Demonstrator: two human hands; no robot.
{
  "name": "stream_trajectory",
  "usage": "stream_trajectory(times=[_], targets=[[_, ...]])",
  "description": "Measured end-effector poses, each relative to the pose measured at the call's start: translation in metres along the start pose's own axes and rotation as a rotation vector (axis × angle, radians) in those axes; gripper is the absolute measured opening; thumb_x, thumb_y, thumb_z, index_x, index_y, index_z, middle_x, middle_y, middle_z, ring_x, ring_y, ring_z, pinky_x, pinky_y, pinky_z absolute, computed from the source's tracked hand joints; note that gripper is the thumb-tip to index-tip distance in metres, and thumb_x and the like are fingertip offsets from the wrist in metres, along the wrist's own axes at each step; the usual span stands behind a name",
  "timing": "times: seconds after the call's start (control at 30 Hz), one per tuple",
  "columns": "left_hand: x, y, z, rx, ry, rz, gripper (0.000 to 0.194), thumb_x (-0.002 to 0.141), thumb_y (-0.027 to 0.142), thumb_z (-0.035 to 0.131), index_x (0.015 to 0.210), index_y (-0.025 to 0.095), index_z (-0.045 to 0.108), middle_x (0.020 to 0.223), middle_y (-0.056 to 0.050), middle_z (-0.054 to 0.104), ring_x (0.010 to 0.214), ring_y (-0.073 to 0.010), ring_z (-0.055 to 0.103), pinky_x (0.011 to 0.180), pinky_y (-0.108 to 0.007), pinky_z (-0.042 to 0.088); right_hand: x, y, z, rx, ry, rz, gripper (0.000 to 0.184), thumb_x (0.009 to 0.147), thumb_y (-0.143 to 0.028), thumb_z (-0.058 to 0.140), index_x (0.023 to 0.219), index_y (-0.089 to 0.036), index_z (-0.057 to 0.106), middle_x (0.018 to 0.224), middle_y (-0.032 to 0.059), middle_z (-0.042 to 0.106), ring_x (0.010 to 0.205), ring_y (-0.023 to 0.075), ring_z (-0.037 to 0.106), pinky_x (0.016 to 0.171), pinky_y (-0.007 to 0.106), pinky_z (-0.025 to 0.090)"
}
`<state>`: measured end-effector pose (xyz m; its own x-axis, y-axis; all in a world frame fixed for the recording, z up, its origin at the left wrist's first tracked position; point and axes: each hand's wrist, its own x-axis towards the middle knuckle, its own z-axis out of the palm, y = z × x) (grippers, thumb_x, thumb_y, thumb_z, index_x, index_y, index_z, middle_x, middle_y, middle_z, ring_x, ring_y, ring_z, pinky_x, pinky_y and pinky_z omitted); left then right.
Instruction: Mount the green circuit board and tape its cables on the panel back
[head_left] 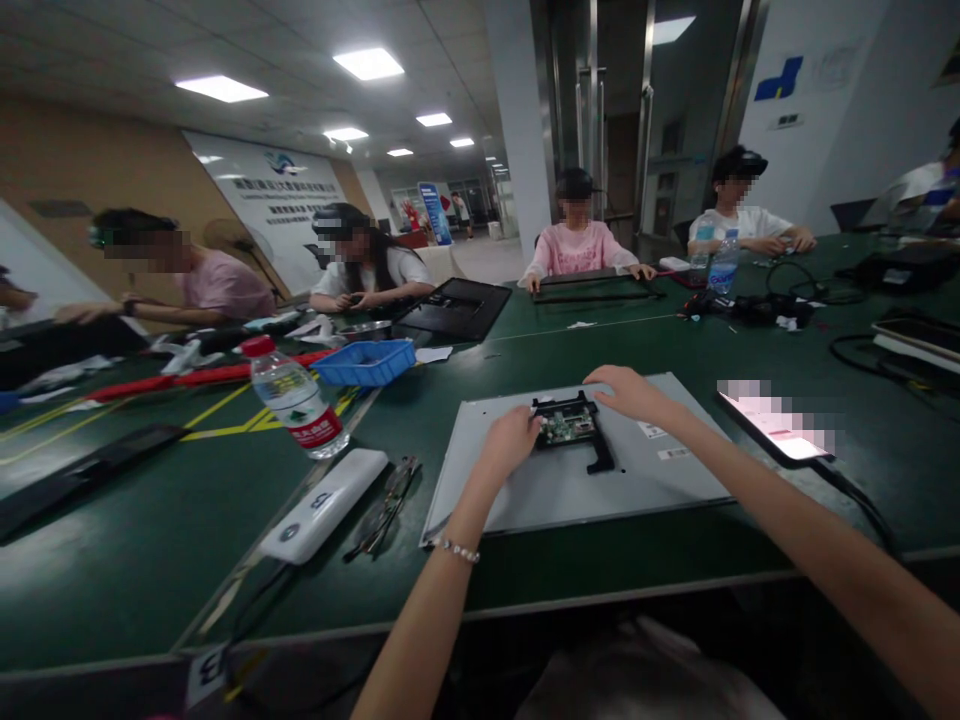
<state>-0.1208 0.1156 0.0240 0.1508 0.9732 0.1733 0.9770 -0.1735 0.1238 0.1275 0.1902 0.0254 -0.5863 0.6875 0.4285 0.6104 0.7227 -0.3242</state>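
A flat grey metal panel (480, 490) lies on the green table in front of me. On it sits a black plastic bracket (602, 455) that holds a green circuit board (568, 427). At the bracket's left edge, my left hand (511, 442) is closed, its fingertips pressed against the plastic. My right hand (631, 394) curls over the upper right corner of the bracket, with fingers bent together; part of its grip is hidden. Pale labels (673, 454) show on the panel near my right forearm.
Left of the panel are glasses (384, 508), a white power bank (326, 505), a water bottle (296, 400) and a blue tray (367, 362). A lit phone (780, 425) with a cable lies at right. Several people sit around the table, one holding a thin black frame (600, 297).
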Motion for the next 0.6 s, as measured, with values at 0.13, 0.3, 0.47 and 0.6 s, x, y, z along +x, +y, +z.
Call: stream_trajectory(times=[0.13,0.3,0.47,0.6], targets=[[-0.008,0.004,0.007,0.005,0.0,-0.004,0.041,0.098,0.042,0.036,0.12,0.014,0.055,0.125,-0.014,0.061,0.121,-0.0241,0.054,0.1,-0.033,0.04,0.039,-0.013,0.031,0.023,-0.105,-0.097,0.032,0.087,-0.021,0.056,0.115,-0.012,0.067,0.119,0.0124,0.067,0.112,0.0229,0.06,0.099,0.032,0.043],[-0.012,0.005,0.011,0.003,-0.033,-0.016,0.045,0.099,0.045,0.028,0.126,0.016,0.05,0.137,-0.014,0.052,0.129,-0.0248,0.046,0.105,-0.038,0.036,0.063,-0.022,0.062,-0.016,-0.18,-0.057,0.026,0.087,-0.019,0.056,0.107,-0.017,0.073,0.112,0.0089,0.071,0.108,0.0215,0.064,0.093,0.026,0.044],[-0.013,0.005,0.013,-0.003,-0.045,-0.017,0.051,0.099,0.047,0.024,0.132,0.016,0.046,0.141,-0.015,0.048,0.134,-0.0264,0.039,0.107,-0.044,0.033,0.061,-0.026,0.068,-0.087,-0.146,0.007,0.023,0.088,-0.02,0.055,0.098,-0.022,0.076,0.104,0.0063,0.074,0.098,0.021,0.066,0.082,0.024,0.046],[-0.014,0.007,0.012,0.004,-0.053,-0.029,0.052,0.099,0.048,0.024,0.135,0.016,0.044,0.143,-0.015,0.047,0.136,-0.0268,0.036,0.108,-0.045,0.031,0.056,-0.021,0.061,-0.095,-0.111,0.053,0.023,0.09,-0.021,0.054,0.099,-0.021,0.075,0.104,0.0065,0.073,0.098,0.0212,0.066,0.082,0.026,0.046]])
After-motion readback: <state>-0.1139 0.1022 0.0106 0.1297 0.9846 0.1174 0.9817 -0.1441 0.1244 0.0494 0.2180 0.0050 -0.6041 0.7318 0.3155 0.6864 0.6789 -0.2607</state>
